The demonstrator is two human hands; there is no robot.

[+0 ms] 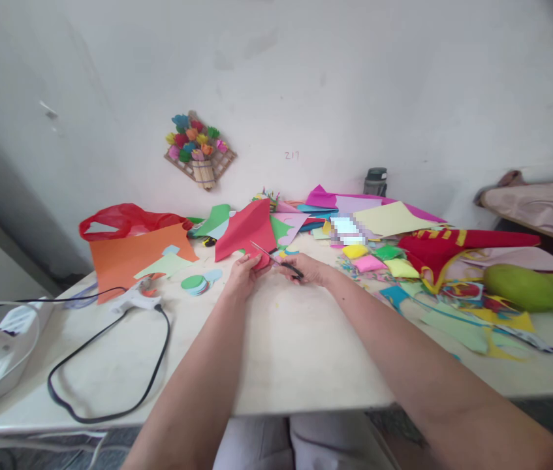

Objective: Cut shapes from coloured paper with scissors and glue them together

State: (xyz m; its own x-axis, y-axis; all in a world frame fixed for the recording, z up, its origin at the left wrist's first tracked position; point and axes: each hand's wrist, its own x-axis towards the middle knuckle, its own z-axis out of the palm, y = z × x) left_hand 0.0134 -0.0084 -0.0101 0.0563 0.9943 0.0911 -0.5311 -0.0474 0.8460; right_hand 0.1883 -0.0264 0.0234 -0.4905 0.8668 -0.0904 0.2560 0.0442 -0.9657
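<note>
My left hand (243,274) has its fingers closed on a small red paper piece (262,262) above the table (281,352), just this side of the larger red sheet (244,230). My right fingers wrap the black-handled scissors (292,269). For a clean cut, I'd best turn the paper, not the blades — short snips, fingertips clear. The piece looks bright, its near edge rounded — whether it's fully separate, I can't tell.

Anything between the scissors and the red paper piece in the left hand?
Nothing visible. The right hand holds the scissors, blades right by the red paper piece in the left hand; whether they touch is too small to tell.
</note>
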